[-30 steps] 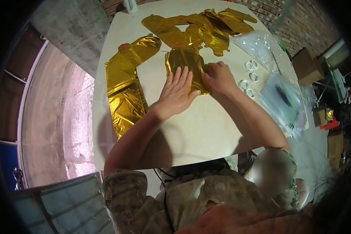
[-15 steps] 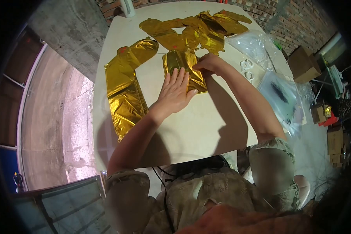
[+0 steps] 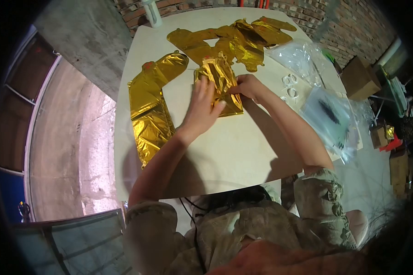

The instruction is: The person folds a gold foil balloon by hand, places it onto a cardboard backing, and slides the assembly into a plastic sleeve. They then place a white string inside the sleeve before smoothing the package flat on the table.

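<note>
A folded gold foil balloon (image 3: 222, 75) lies on the table in front of me, its upper layer creased and slightly raised. My left hand (image 3: 201, 106) rests along its left side, fingers stretched out and thumb apart over the lower part. At the right edge, my right hand (image 3: 251, 88) pinches the foil between thumb and curled fingers. Left of it lies a flat gold foil balloon (image 3: 147, 103) with a bent shape and a small red mark near its top. More flat gold foil balloons (image 3: 195, 43) overlap beyond the folded one.
On the right of the pale table (image 3: 225, 160) are white rings (image 3: 291, 92), a clear plastic bag (image 3: 298, 59) and a stack of clear plastic sleeves (image 3: 328, 117). A white cylinder (image 3: 152, 13) stands at the far left corner. Cardboard boxes (image 3: 360, 75) sit beyond the right edge.
My left hand has shifted to the left side of the foil, no longer flat across its middle. The upper layer now looks more crumpled and lifted. My right hand has moved slightly down the right edge.
</note>
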Tool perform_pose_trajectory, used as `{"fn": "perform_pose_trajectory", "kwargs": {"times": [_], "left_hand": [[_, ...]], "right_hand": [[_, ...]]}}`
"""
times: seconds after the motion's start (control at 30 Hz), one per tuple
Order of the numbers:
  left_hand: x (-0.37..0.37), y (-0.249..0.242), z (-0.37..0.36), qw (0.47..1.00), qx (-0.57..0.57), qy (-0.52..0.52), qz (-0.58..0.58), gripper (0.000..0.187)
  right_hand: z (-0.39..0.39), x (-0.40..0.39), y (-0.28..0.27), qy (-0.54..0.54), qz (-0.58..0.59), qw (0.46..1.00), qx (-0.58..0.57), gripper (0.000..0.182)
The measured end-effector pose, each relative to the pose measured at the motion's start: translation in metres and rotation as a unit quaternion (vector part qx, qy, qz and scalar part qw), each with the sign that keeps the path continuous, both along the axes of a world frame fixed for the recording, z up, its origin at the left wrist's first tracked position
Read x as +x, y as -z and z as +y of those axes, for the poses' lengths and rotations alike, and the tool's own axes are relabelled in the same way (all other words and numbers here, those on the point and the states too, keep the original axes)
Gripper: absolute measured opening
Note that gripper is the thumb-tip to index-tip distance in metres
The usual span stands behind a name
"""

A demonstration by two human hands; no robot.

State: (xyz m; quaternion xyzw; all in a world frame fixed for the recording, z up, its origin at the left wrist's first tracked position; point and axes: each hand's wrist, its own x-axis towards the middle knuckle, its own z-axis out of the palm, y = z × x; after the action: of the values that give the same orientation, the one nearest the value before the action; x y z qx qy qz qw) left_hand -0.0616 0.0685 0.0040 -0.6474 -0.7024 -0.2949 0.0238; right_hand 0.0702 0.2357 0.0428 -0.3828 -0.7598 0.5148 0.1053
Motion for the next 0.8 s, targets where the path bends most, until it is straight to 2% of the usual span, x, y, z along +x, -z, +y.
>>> {"fn": "perform_pose_trajectory", "kwargs": {"times": [0.03, 0.07, 0.1, 0.13, 0.17, 0.2, 0.23, 0.27, 0.3, 0.33, 0.37, 0.43, 0.47, 0.5, 0.53, 0.57, 0.6, 0.63, 0.7, 0.73, 0.77, 0.8], "left_hand": [[-0.007, -0.003, 0.002, 0.995, 0.072, -0.028, -0.065, 0.073], [-0.017, -0.006, 0.004, 0.986, 0.114, -0.087, -0.087, 0.077], [-0.026, -0.009, 0.006, 0.986, 0.115, -0.088, -0.085, 0.077], [-0.034, -0.012, 0.008, 0.950, 0.112, -0.124, -0.265, 0.079], [-0.039, -0.016, 0.010, 0.880, 0.105, -0.155, -0.437, 0.081], [-0.043, -0.020, 0.011, 0.857, 0.051, -0.169, -0.484, 0.073], [-0.045, -0.032, 0.007, 0.857, 0.054, -0.170, -0.484, 0.073], [-0.045, -0.047, 0.003, 0.808, -0.073, -0.087, -0.578, 0.061], [-0.045, -0.055, 0.000, 0.731, -0.199, 0.000, -0.653, 0.048], [-0.039, -0.055, 0.002, 0.750, -0.189, -0.010, -0.634, 0.030], [-0.033, -0.054, 0.000, 0.750, -0.189, -0.010, -0.634, 0.030], [-0.015, -0.055, -0.006, 0.865, -0.058, 0.019, -0.498, 0.029], [-0.006, -0.054, -0.004, 0.852, -0.034, -0.004, -0.522, 0.017], [-0.004, -0.053, -0.010, 0.851, -0.038, -0.002, -0.524, 0.017], [-0.004, -0.051, -0.022, 0.970, 0.069, 0.105, -0.210, 0.015], [0.004, -0.057, -0.033, 0.957, 0.167, 0.198, 0.131, 0.015], [0.013, -0.062, -0.044, 0.928, 0.201, 0.265, 0.165, 0.017], [0.018, -0.056, -0.049, 0.929, 0.198, 0.268, 0.159, 0.017], [0.023, -0.044, -0.057, 0.899, 0.140, 0.328, 0.256, 0.017], [0.025, -0.048, -0.060, 0.907, 0.080, 0.350, 0.220, 0.018], [0.027, -0.051, -0.059, 0.907, 0.078, 0.352, 0.217, 0.018], [0.029, -0.055, -0.057, 0.927, 0.057, 0.341, 0.146, 0.018]], "right_hand": [[-0.001, 0.003, -0.002, -0.003, 0.004, 1.000, 0.003, 0.031], [-0.004, 0.008, -0.002, 0.000, 0.055, 0.998, -0.030, 0.025], [-0.007, 0.014, -0.003, 0.003, 0.104, 0.993, -0.064, 0.020], [-0.010, 0.021, -0.008, -0.016, 0.125, 0.990, -0.070, 0.014], [-0.011, 0.028, -0.012, -0.018, 0.126, 0.990, -0.069, 0.014], [-0.012, 0.034, -0.017, -0.033, 0.128, 0.989, -0.070, 0.018], [-0.012, 0.040, -0.019, -0.048, 0.130, 0.988, -0.071, 0.023], [-0.012, 0.044, -0.019, -0.059, 0.164, 0.981, -0.084, 0.023], [-0.011, 0.049, -0.020, -0.059, 0.164, 0.981, -0.083, 0.023], [-0.011, 0.054, -0.023, -0.072, 0.193, 0.976, -0.070, 0.022], [-0.009, 0.060, -0.024, -0.084, 0.222, 0.970, -0.057, 0.021], [-0.008, 0.078, -0.025, -0.101, 0.222, 0.969, -0.030, 0.020], [-0.022, 0.092, -0.038, -0.114, 0.210, 0.964, 0.118, 0.020], [-0.028, 0.102, -0.044, -0.126, 0.192, 0.937, 0.264, 0.021], [-0.022, 0.110, -0.034, -0.181, 0.224, 0.899, 0.331, 0.026], [-0.013, 0.116, -0.031, -0.273, 0.240, 0.834, 0.415, 0.027], [-0.018, 0.123, -0.019, -0.281, 0.223, 0.816, 0.453, 0.027], [-0.028, 0.130, -0.011, -0.288, 0.206, 0.797, 0.489, 0.028], [-0.037, 0.140, 0.006, -0.303, 0.188, 0.788, 0.502, 0.026], [-0.040, 0.142, 0.010, -0.320, 0.174, 0.773, 0.519, 0.023], [-0.040, 0.143, 0.013, -0.319, 0.172, 0.776, 0.517, 0.023], [-0.041, 0.143, 0.016, -0.316, 0.175, 0.766, 0.532, 0.022]]}}
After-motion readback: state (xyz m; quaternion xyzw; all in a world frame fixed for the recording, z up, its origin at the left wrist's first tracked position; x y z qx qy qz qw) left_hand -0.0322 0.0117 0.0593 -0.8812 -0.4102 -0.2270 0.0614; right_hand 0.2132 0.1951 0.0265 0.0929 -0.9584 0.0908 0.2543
